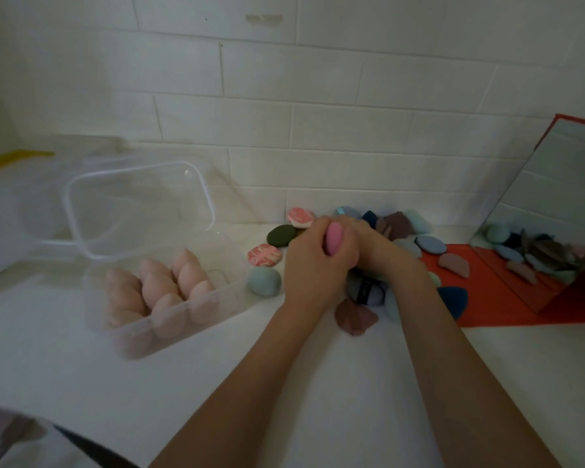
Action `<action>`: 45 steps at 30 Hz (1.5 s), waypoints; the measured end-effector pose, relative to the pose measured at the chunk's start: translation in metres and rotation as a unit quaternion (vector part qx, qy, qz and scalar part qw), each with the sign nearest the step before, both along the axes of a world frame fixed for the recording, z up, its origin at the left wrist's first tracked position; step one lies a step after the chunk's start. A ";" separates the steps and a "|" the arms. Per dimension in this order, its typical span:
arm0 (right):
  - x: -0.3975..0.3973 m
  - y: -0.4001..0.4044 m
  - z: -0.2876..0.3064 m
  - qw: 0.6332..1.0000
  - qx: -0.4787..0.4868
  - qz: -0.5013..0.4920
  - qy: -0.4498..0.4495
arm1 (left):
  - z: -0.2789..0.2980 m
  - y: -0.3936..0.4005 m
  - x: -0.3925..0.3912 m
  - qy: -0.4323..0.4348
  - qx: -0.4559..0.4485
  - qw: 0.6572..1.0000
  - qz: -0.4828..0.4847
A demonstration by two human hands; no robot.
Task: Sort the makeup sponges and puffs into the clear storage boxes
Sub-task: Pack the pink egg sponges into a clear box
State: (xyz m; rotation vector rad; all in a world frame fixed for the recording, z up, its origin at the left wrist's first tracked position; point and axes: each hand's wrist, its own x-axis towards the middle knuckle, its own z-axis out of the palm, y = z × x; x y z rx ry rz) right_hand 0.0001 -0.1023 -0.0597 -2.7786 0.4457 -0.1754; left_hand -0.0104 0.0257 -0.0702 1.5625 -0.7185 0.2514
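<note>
- A white tiled wall is running behind a white desk, with dim, soft light over everything.
- On the left of the desk a clear box is sitting with its hinged lid standing open; pale peach sponges are lying packed in rows inside it.
- The two hands are meeting over the desk just right of the box: the left hand is curling round a pink sponge, and the right hand is pressing against the same sponge from the other side, fingers wrapped about it.
- A pile of puffs in blue, teal, mauve and green is lying under and behind the hands, near the wall.
- A teal puff and a pink patterned puff are lying between the box and the hands.
- At the right, a red-framed mirror is leaning on a red base, reflecting some puffs.
</note>
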 end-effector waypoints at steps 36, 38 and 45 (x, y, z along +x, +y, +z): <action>0.027 0.150 0.035 0.981 0.007 0.147 -0.126 | 0.042 0.154 0.082 0.070 -0.024 0.989 0.128; 0.027 0.149 0.035 0.982 -0.008 0.144 -0.118 | 0.040 0.155 0.084 0.075 -0.027 0.989 0.124; 0.026 0.151 0.035 0.985 -0.047 0.127 -0.105 | 0.036 0.154 0.086 0.090 -0.021 0.989 0.116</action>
